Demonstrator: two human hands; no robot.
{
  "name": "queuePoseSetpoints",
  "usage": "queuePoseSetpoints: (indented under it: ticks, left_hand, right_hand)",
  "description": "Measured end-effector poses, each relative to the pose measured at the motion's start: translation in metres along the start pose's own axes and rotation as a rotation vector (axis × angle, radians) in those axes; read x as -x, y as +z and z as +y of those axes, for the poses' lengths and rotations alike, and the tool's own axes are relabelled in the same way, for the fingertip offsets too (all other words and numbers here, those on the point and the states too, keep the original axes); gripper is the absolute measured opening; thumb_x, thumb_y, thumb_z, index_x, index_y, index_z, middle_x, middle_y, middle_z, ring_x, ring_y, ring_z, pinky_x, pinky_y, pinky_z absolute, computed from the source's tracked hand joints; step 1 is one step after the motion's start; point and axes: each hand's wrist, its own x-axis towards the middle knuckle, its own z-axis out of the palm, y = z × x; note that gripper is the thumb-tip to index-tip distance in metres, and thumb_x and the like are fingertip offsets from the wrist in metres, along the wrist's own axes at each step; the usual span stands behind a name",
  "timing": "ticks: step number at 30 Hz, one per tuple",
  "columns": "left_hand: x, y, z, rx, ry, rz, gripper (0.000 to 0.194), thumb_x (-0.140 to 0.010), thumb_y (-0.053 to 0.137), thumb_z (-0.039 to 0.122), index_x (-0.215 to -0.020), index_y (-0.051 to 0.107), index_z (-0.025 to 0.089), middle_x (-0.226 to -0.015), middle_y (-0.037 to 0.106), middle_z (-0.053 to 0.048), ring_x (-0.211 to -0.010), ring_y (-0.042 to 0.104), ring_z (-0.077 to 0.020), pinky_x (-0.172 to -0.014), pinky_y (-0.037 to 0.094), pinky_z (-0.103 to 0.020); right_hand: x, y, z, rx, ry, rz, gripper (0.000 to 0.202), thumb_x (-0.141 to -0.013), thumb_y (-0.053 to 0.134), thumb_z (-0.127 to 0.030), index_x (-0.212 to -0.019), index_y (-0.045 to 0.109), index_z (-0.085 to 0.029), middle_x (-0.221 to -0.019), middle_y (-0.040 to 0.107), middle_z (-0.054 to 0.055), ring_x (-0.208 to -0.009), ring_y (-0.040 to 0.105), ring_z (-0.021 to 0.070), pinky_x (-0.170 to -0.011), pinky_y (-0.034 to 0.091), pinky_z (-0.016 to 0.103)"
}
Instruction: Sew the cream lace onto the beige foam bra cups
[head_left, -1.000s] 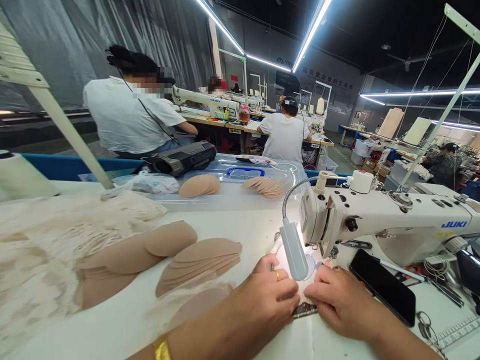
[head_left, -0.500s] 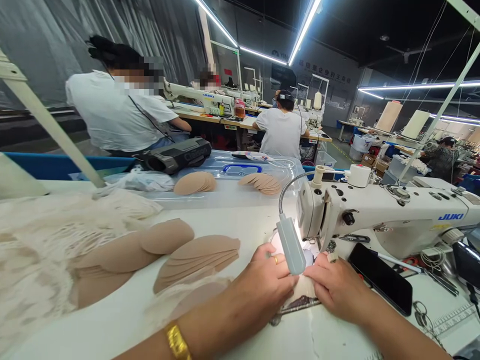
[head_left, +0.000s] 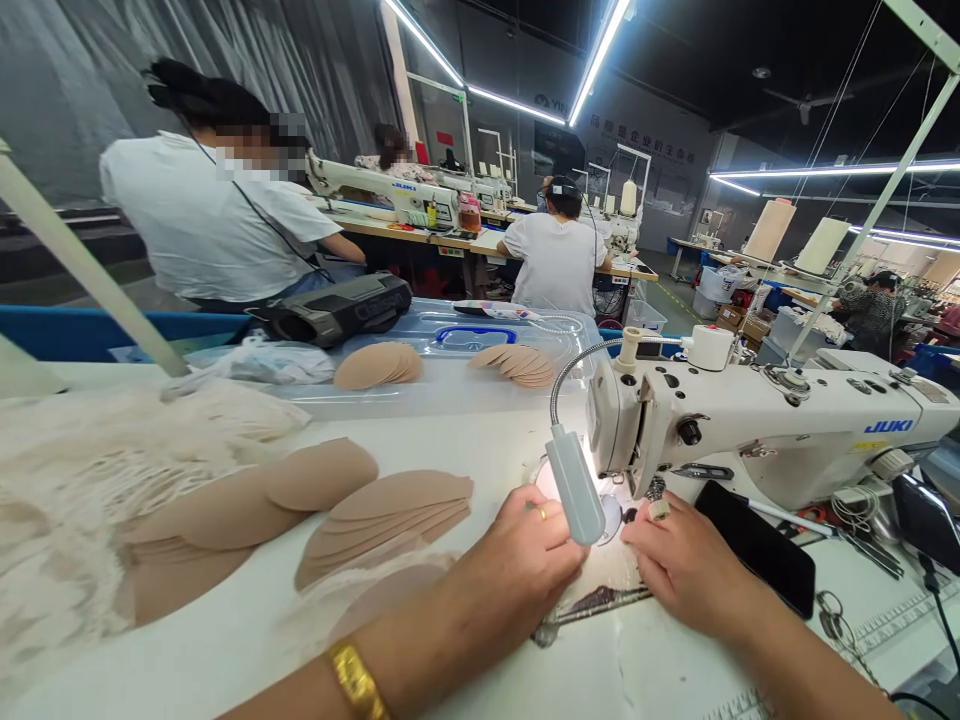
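My left hand (head_left: 517,570) and my right hand (head_left: 686,570) lie flat on a lace-edged piece of fabric (head_left: 604,590) under the head of a white JUKI sewing machine (head_left: 757,425). Both press the fabric onto the machine bed, one on each side of the needle area. A small gooseneck lamp (head_left: 574,485) hangs between my hands and lights the spot. The needle itself is hidden behind the lamp. A gold bracelet sits on my left wrist.
Stacks of beige bra cups (head_left: 386,515) and a pile of cream lace (head_left: 82,480) lie to the left. A black phone (head_left: 757,545) and scissors (head_left: 862,550) rest to the right. A clear plastic bin (head_left: 450,375) stands behind. Other people sew at tables further back.
Both hands have slid the fabric away from me toward the needle. My view has shifted slightly right and down.
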Motion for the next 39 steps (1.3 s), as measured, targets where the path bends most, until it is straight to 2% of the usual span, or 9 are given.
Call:
queuePoseSetpoints:
  ticks: [4, 7, 11, 14, 19, 24, 27, 32, 39]
  left_hand:
    - [0.001, 0.004, -0.002, -0.039, 0.053, 0.062, 0.032, -0.096, 0.040, 0.002, -0.104, 0.064, 0.021, -0.076, 0.063, -0.001, -0.070, 0.054, -0.0197, -0.089, 0.042, -0.045]
    - [0.003, 0.010, -0.005, -0.022, 0.041, 0.066, 0.031, -0.094, 0.042, 0.002, -0.105, 0.064, 0.022, -0.080, 0.066, -0.001, -0.071, 0.055, -0.0197, -0.089, 0.042, -0.045]
    - [0.005, 0.016, -0.006, -0.022, 0.021, 0.075, 0.031, -0.093, 0.047, 0.003, -0.110, 0.064, 0.023, -0.081, 0.065, -0.001, -0.071, 0.056, -0.0205, -0.090, 0.043, -0.046]
    - [0.004, 0.015, -0.005, 0.004, 0.012, 0.081, 0.034, -0.092, 0.046, 0.001, -0.110, 0.064, 0.023, -0.084, 0.066, -0.001, -0.075, 0.059, -0.0210, -0.092, 0.042, -0.045]
    - [0.000, 0.005, -0.002, 0.039, -0.001, 0.058, 0.030, -0.094, 0.047, 0.004, -0.107, 0.067, 0.023, -0.084, 0.070, -0.001, -0.073, 0.059, -0.0197, -0.088, 0.042, -0.043]
    - [-0.005, -0.015, 0.007, 0.019, -0.018, -0.007, 0.029, -0.099, 0.046, 0.004, -0.110, 0.068, 0.021, -0.087, 0.071, -0.003, -0.080, 0.062, -0.0218, -0.088, 0.046, -0.043]
    - [-0.008, -0.022, 0.011, 0.041, -0.024, -0.032, 0.031, -0.100, 0.046, 0.002, -0.110, 0.068, 0.020, -0.090, 0.072, -0.003, -0.081, 0.064, -0.0212, -0.090, 0.048, -0.044]
    - [-0.010, -0.022, 0.011, 0.010, -0.021, -0.052, 0.032, -0.099, 0.045, 0.001, -0.109, 0.069, 0.019, -0.089, 0.071, -0.004, -0.080, 0.064, -0.0219, -0.088, 0.049, -0.046]
    - [-0.010, -0.022, 0.012, -0.014, -0.010, -0.013, 0.031, -0.099, 0.045, 0.001, -0.107, 0.070, 0.017, -0.087, 0.070, -0.003, -0.079, 0.063, -0.0223, -0.082, 0.048, -0.042]
  right_hand:
    - [0.018, -0.028, 0.006, 0.013, 0.095, -0.033, 0.012, -0.097, 0.066, -0.010, -0.095, 0.064, -0.021, -0.095, 0.064, 0.005, -0.088, 0.058, 0.0255, -0.076, 0.050, 0.038]
    - [0.034, -0.036, 0.011, 0.022, 0.111, -0.124, 0.013, -0.097, 0.070, -0.010, -0.097, 0.064, -0.022, -0.094, 0.066, 0.004, -0.086, 0.060, 0.0250, -0.072, 0.051, 0.036]
    - [0.042, -0.026, 0.013, 0.120, 0.020, -0.082, 0.022, -0.103, 0.053, -0.006, -0.089, 0.060, -0.021, -0.088, 0.065, 0.005, -0.078, 0.059, 0.0235, -0.069, 0.048, 0.035]
    - [0.034, -0.020, 0.008, 0.099, 0.049, -0.103, 0.024, -0.102, 0.047, -0.005, -0.089, 0.056, -0.022, -0.085, 0.065, 0.004, -0.074, 0.060, 0.0224, -0.066, 0.044, 0.033]
    - [0.010, -0.011, -0.007, 0.005, 0.143, -0.155, 0.009, -0.103, 0.058, -0.016, -0.107, 0.056, -0.024, -0.087, 0.074, 0.002, -0.074, 0.068, 0.0215, -0.060, 0.034, 0.029]
    - [0.006, 0.009, -0.012, 0.175, 0.117, -0.093, 0.009, -0.099, 0.067, -0.021, -0.098, 0.058, -0.025, -0.076, 0.069, -0.002, -0.063, 0.066, 0.0201, -0.057, 0.023, 0.031]
    - [0.010, 0.015, -0.011, 0.235, 0.066, -0.026, 0.006, -0.099, 0.066, -0.022, -0.099, 0.061, -0.026, -0.071, 0.065, -0.003, -0.058, 0.062, 0.0188, -0.056, 0.023, 0.031]
    - [0.011, 0.016, -0.010, 0.286, 0.025, 0.019, 0.008, -0.097, 0.067, -0.019, -0.098, 0.063, -0.026, -0.068, 0.063, -0.004, -0.056, 0.060, 0.0173, -0.055, 0.024, 0.031]
    - [0.012, 0.021, -0.011, 0.328, 0.017, 0.090, 0.015, -0.092, 0.070, -0.013, -0.097, 0.063, -0.025, -0.066, 0.060, -0.005, -0.055, 0.056, 0.0164, -0.056, 0.025, 0.031]
